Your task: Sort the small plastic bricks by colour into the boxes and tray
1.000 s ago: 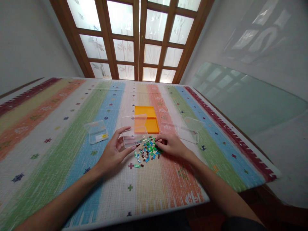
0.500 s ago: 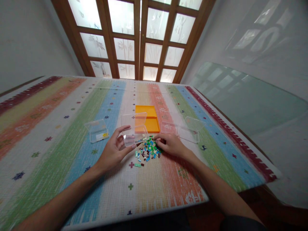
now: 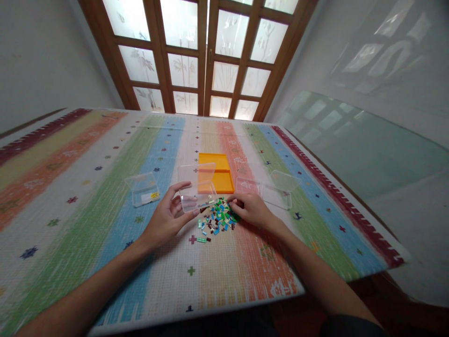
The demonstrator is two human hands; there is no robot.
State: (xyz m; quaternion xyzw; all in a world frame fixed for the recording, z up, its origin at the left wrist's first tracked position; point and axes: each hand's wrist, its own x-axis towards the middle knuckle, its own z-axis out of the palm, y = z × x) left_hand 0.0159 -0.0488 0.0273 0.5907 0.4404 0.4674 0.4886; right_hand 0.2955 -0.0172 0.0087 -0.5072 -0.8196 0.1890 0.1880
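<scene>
My left hand grips a clear plastic box by its left side, thumb in front and fingers behind. The box's hinged lid stands raised at the back, and a few small pieces show near its lower right. Just right of the box lies a pile of small building bricks in green, blue, brown and white. At the pile's right edge is my right hand, fingers curled together; what they hold, if anything, is hidden.
An open orange case lies behind the pile. Another open clear box, with something yellow in it, is on the left. More open clear boxes stand at the right. A striped cloth covers the table.
The whole view has shifted slightly. My right hand has moved a little to the right along the pile's edge; my left hand keeps the clear box in place.
</scene>
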